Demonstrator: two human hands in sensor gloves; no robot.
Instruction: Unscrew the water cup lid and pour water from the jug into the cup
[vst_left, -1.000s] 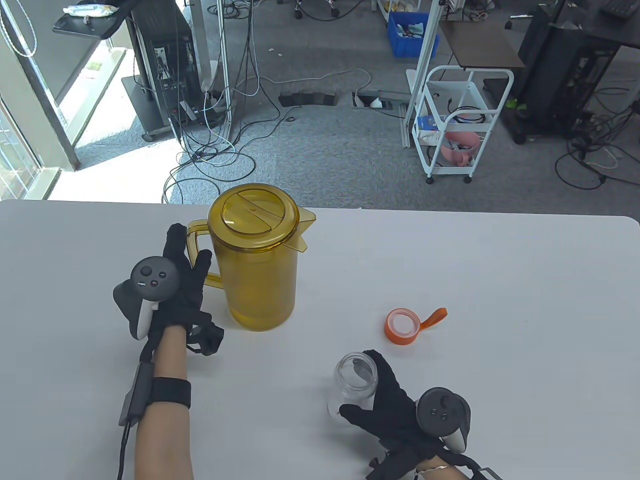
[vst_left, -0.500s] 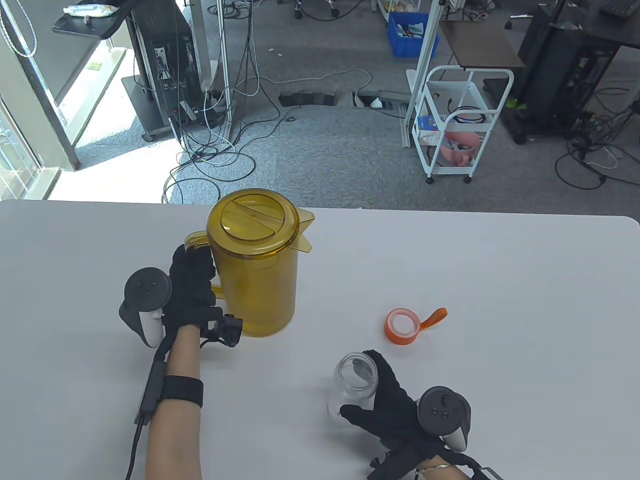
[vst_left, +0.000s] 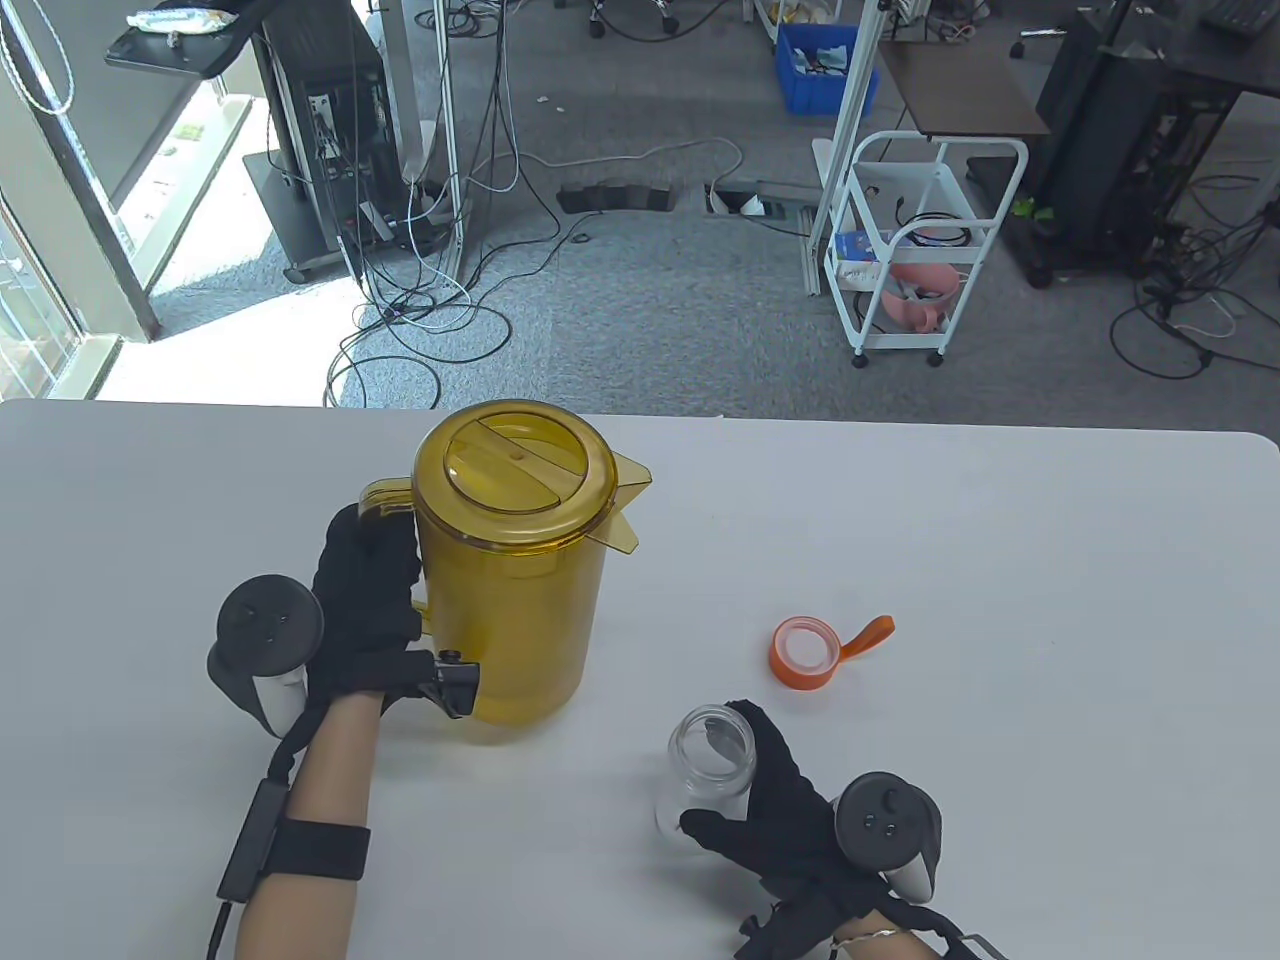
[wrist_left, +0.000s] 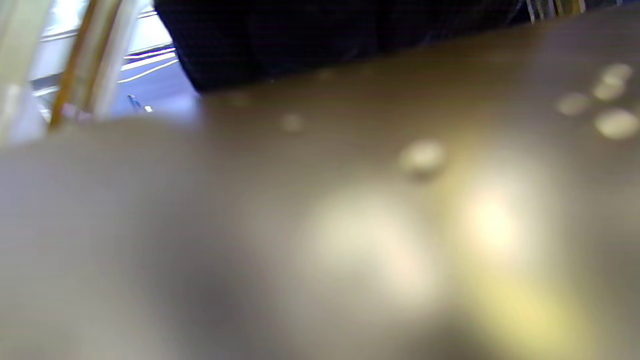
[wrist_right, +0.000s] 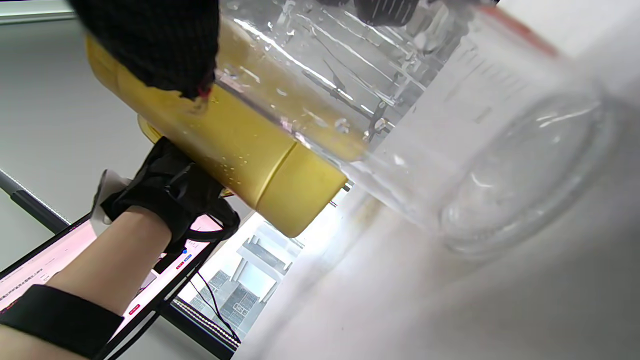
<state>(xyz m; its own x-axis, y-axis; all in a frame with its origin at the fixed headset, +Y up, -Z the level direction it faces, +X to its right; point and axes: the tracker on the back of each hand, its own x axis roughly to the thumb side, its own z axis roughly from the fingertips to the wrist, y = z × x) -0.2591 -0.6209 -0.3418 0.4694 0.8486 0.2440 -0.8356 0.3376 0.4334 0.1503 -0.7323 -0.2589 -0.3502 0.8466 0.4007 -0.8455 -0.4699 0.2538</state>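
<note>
At left of centre, my left hand (vst_left: 365, 600) curled round the handle of the jug (vst_left: 515, 570), so I could carry it to the pour. The jug stood upright, axis vertical, spout to the right. At lower centre my right hand (vst_left: 790, 815) wrapped the open cup (vst_left: 705, 775), mouth up, steadying it. The lid (vst_left: 805, 652) lay just above, out of the way.

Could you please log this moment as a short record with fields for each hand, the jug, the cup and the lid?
left hand: grips the jug handle
right hand: holds the cup
jug: amber, lid on, upright, spout toward the right
cup: clear, open, upright on the table
lid: orange, off, lying right of the jug, beyond the cup
</note>
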